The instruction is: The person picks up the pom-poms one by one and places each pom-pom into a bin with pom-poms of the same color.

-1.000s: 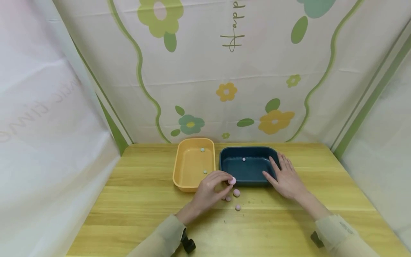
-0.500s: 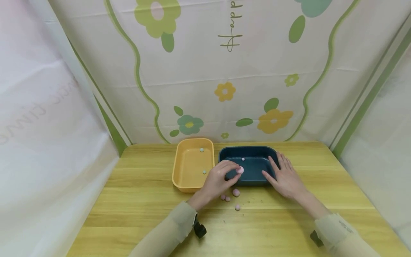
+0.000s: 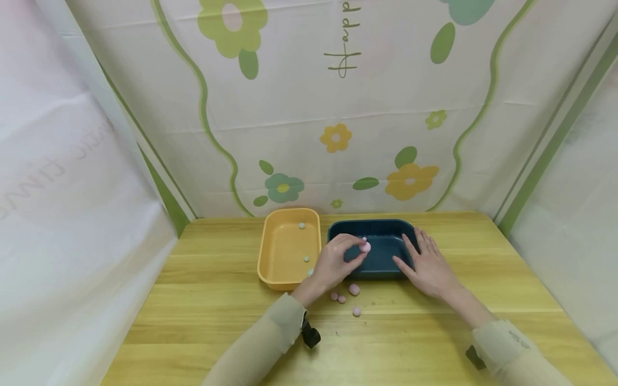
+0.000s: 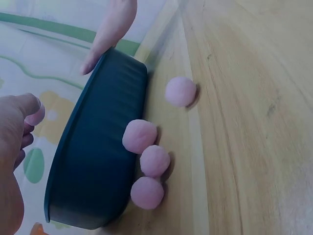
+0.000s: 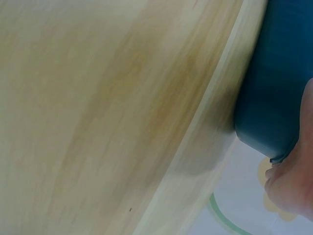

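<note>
My left hand (image 3: 333, 261) pinches a pink pom-pom-like ball (image 3: 365, 247) between thumb and fingertips, above the dark blue tray (image 3: 386, 275). In the left wrist view this held ball (image 4: 36, 116) is partly hidden by the fingers. A smaller pink ball (image 3: 364, 238) shows inside the blue tray just behind the held one. My right hand (image 3: 432, 271) rests on the tray's right end with its fingers spread and fairly straight. Several pink balls (image 4: 181, 91) lie on the wood along the tray's near side.
Left of the blue tray stands a yellow tray (image 3: 289, 282) with a few pale green balls (image 3: 302, 225) in it, one partly hidden by my left wrist. Behind the wooden table (image 3: 203, 321) hangs a flower-printed cloth (image 3: 289, 107); white cloth also hangs at both sides.
My left hand has moved forward and right with the pink ball, from the blue tray's near left corner to over its inside. The right hand stays on the tray's end.
</note>
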Demonstrator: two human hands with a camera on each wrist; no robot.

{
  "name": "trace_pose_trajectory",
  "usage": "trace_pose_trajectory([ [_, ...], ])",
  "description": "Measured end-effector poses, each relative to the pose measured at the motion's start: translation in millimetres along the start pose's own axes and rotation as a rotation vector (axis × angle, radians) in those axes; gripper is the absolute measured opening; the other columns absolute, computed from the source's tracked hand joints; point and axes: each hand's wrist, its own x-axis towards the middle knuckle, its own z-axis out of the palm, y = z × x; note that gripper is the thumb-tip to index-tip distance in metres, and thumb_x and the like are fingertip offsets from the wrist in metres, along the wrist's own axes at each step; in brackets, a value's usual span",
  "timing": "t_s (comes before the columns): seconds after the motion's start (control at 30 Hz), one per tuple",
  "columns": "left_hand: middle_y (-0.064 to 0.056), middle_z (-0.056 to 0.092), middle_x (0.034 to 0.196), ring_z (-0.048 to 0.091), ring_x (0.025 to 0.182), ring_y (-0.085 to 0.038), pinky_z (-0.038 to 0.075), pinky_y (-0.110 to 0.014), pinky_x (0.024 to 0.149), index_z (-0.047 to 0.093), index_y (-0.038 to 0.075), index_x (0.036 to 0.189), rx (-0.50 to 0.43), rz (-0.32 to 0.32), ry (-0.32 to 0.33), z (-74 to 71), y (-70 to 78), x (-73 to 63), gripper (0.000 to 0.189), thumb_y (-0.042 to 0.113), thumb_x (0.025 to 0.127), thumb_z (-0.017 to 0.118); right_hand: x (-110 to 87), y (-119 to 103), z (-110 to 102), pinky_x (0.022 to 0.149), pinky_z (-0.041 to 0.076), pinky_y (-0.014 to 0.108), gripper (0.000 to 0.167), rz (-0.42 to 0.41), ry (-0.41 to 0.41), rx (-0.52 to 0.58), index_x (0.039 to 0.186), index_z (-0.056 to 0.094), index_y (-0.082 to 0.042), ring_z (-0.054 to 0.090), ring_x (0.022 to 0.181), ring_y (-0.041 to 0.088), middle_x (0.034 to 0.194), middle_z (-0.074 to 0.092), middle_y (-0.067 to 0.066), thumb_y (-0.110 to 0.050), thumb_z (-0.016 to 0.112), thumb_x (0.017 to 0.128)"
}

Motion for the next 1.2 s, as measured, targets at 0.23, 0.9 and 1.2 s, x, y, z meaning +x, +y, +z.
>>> trace_pose_trajectory([
  [0.23, -0.006, 0.081, 0.121, 0.074, 0.119, -0.021, 0.063, -0.032, 0.106, 0.080, 0.008, 0.121, 0.005, -0.026, 0.000, 4.8, -0.5, 1.3, 0.026, 0.015, 0.097, 0.086, 0.0, -1, 0, 0.137, 0.014, 0.071, 0.087, 0.003, -0.002, -0.006, 0.172, 0.027, 0.003, 0.012, 0.167, 0.060, 0.180, 0.009, 0.038, -0.059, 0.047, 0.114],
  [0.9, -0.002, 0.081, 0.124, 0.073, 0.123, -0.019, 0.064, -0.033, 0.105, 0.080, 0.013, 0.123, 0.012, -0.073, -0.050, 15.2, -1.0, 11.6, 0.025, 0.018, 0.099, 0.085, 0.0, -2, -1, 0.137, 0.013, 0.071, 0.087, 0.007, -0.008, -0.001, 0.172, 0.027, 0.003, 0.010, 0.167, 0.060, 0.180, 0.007, 0.037, -0.059, 0.046, 0.114],
  [1.2, -0.004, 0.080, 0.130, 0.072, 0.127, -0.021, 0.062, -0.036, 0.109, 0.079, 0.013, 0.127, 0.036, -0.065, -0.073, 14.8, -2.7, 11.1, 0.029, 0.024, 0.101, 0.083, -0.2, -1, 0, 0.137, 0.013, 0.071, 0.087, 0.007, -0.012, -0.002, 0.172, 0.026, 0.003, 0.010, 0.167, 0.059, 0.180, 0.006, 0.037, -0.058, 0.046, 0.114],
])
